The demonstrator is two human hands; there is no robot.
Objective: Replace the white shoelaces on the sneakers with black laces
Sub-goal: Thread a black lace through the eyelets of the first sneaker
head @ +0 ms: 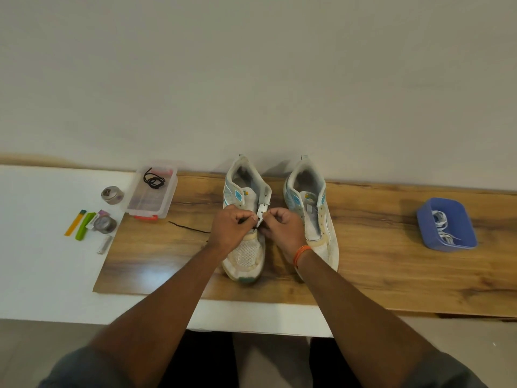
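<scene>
Two white sneakers with blue accents stand side by side on a wooden board (pixel 363 261), toes toward me. My left hand (pixel 230 226) and my right hand (pixel 282 225) meet over the eyelets of the left sneaker (pixel 246 256). Both pinch a black lace (pixel 190 227) there; its free end trails left across the board. The right sneaker (pixel 310 197) has no lace in it. A second black lace (pixel 154 180) lies coiled in a clear plastic box (pixel 165 203). White laces (pixel 442 228) sit in a blue tub (pixel 464 236) at the right.
On the white table (pixel 42 247) left of the board lie a round metal tin (pixel 112 195), a tape roll (pixel 105 224), a green stick (pixel 85 226), a yellow stick (pixel 75 222) and a small clear tube (pixel 105 244). A wall stands right behind the shoes.
</scene>
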